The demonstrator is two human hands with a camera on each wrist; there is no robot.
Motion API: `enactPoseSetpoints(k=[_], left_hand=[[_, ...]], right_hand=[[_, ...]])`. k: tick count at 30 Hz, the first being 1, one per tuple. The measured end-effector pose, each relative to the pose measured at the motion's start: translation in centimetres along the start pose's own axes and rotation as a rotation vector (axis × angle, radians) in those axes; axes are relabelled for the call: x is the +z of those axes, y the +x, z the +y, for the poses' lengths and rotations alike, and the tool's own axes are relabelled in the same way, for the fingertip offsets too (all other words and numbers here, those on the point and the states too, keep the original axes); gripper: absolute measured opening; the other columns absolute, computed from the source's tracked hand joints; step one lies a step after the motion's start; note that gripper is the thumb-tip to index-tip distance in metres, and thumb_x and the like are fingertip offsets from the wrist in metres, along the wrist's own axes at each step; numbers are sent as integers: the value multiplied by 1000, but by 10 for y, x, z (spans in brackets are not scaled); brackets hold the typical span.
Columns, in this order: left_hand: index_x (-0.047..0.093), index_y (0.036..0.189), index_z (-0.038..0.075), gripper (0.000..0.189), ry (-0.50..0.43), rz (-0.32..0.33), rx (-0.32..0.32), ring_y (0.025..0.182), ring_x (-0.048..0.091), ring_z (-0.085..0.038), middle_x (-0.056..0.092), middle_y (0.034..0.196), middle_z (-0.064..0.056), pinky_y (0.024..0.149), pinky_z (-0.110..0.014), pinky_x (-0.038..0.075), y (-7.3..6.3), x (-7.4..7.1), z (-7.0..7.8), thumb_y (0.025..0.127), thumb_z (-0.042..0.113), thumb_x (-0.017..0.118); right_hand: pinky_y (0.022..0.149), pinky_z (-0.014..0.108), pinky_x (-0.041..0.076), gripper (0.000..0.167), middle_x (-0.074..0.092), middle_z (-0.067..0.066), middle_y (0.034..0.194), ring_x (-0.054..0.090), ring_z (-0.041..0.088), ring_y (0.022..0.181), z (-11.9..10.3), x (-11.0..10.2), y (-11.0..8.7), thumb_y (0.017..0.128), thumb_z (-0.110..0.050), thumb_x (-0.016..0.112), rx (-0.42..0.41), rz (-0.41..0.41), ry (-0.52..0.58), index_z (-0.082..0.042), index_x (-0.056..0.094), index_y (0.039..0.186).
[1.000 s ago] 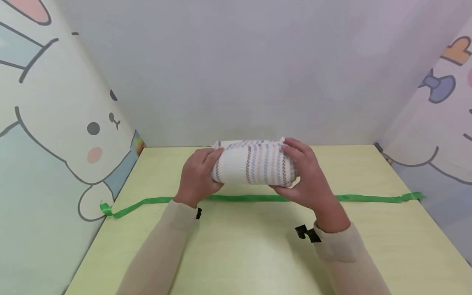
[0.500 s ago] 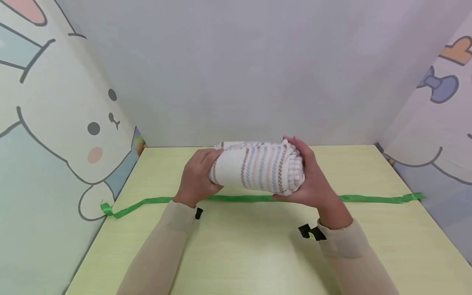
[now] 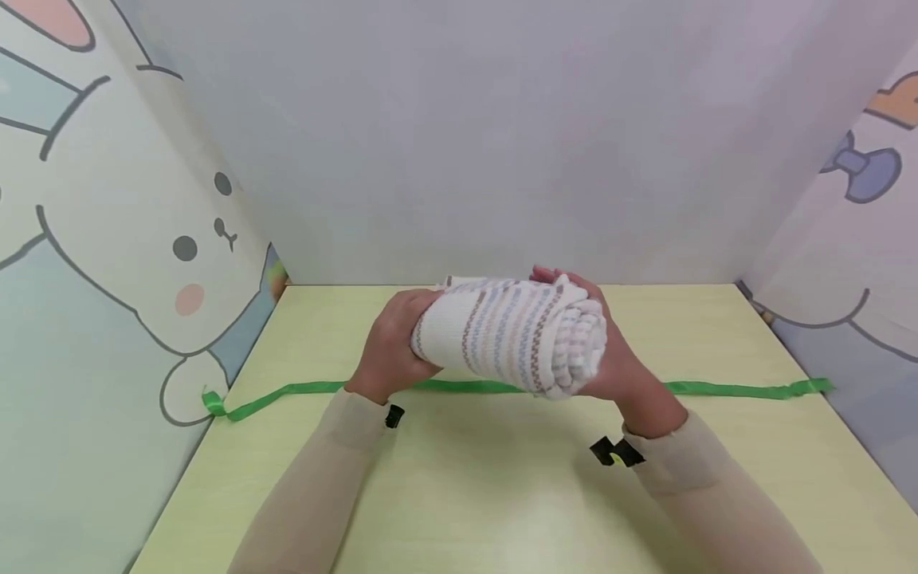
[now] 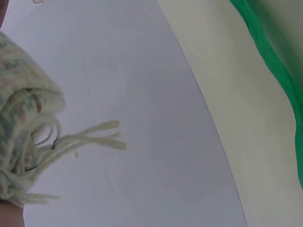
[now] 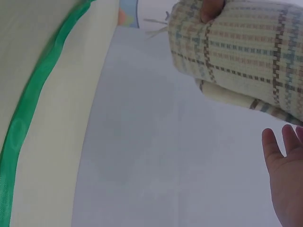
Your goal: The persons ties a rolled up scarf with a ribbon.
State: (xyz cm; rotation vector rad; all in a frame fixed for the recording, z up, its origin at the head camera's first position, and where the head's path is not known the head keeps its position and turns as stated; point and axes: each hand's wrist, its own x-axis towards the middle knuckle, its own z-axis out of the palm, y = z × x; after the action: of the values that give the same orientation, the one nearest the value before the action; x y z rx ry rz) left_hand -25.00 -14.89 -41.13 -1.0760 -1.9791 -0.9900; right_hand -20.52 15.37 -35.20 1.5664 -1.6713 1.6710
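A rolled-up woven cloth (image 3: 495, 335), white with brown, blue and pink stripes, is held above the table. My left hand (image 3: 397, 344) grips its left end, the thumb lying on top. Behind the right end is my right hand (image 3: 610, 351), partly hidden by the roll in the head view. In the right wrist view the fingers of that right hand (image 5: 289, 175) are straight and spread below the cloth (image 5: 246, 52). Loose fringe threads (image 4: 90, 137) stick out of the roll's left end in the left wrist view.
A green ribbon (image 3: 746, 390) runs crosswise over the pale yellow table (image 3: 459, 494). Behind it rises a plain grey-white wall (image 3: 459, 143). Side panels with a cartoon rabbit (image 3: 136, 199) stand to the left and similar drawings to the right.
The roll's right end has swung toward me and lower, so its spiral end now shows. My right hand has slid behind it; my left hand keeps its grip.
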Motion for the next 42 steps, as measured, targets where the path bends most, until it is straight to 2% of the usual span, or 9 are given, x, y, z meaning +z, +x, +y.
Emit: enactPoseSetpoints(k=[5,10,16,22,26,30,33,37,42], left_hand=[[59,134,10,72,-106,-81,-21,119,59,-25,63,130,-5,104,-42,47,6,4,-3,70,16,89],[59,138,20,74,-210,-208,-117,119,58,-14,60,134,7,103,-36,47,8,10,-4,71,19,91],[61,131,34,65,-245,-289,-160,112,60,-7,62,128,18,98,-33,50,12,16,-2,74,27,91],[64,122,41,52,-299,-353,-130,102,62,-4,65,118,21,93,-32,52,22,20,-3,77,32,88],[65,116,42,48,-299,-393,-139,101,61,-4,64,114,22,91,-32,53,27,21,-5,77,31,89],[65,120,38,51,-258,-426,-199,109,59,-6,63,119,20,97,-36,51,28,18,-5,76,31,91],[61,133,28,67,-199,-424,-214,122,55,-15,59,133,11,104,-44,47,26,14,-4,74,28,93],[50,145,17,85,-131,-402,-169,133,50,-25,53,145,-1,110,-51,42,21,12,-3,72,22,94],[45,148,11,91,-76,-365,-106,139,46,-30,50,150,-9,114,-49,39,17,14,-4,72,17,94]], right_hand=[[109,36,45,102,49,18,149,54,27,134,-8,11,13,80,-21,91,-8,-4,39,23,26,146],[108,37,46,97,55,16,147,56,27,132,-8,21,15,77,-18,92,-12,31,91,17,35,148],[112,38,41,111,40,18,157,40,31,144,-5,25,7,78,-14,91,-36,-43,153,6,13,155],[109,33,43,111,40,18,155,44,27,140,-6,24,5,78,-30,92,84,-100,23,14,22,152],[112,35,41,107,38,24,157,41,31,143,-7,28,2,80,-34,90,54,-128,-69,18,27,148],[109,33,44,101,44,18,154,46,27,138,-9,35,-3,82,-38,88,12,-113,-175,16,31,145],[108,31,44,99,45,17,153,47,25,137,-11,38,-7,82,-39,87,2,-89,-239,16,33,144],[109,31,43,99,43,17,155,45,25,140,-13,40,-11,83,-38,87,6,-69,-268,16,31,144],[112,32,41,98,39,18,157,40,29,145,-14,43,-14,85,-36,86,-23,-53,-261,16,29,146]])
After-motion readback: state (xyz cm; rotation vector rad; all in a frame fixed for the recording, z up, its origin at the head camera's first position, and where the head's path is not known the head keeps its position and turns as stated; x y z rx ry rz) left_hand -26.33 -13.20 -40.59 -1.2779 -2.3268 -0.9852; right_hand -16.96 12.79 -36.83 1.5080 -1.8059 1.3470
